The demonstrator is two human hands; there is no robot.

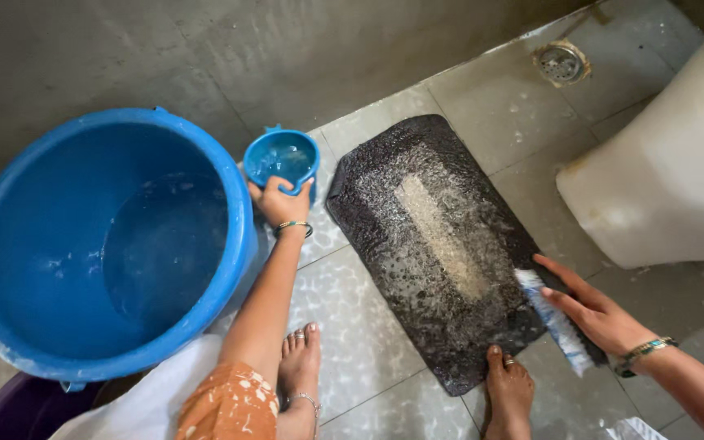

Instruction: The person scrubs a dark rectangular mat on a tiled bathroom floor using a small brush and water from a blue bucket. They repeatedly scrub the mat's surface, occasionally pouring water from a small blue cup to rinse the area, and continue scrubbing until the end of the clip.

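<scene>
No labels, signs or screens show anywhere in this view. The only thing that may be a package is a small white, crinkled piece with faint bluish marking (631,429) lying on the floor tiles at the bottom edge of the picture, toward the right corner; too little of it is visible to tell its kind.
</scene>
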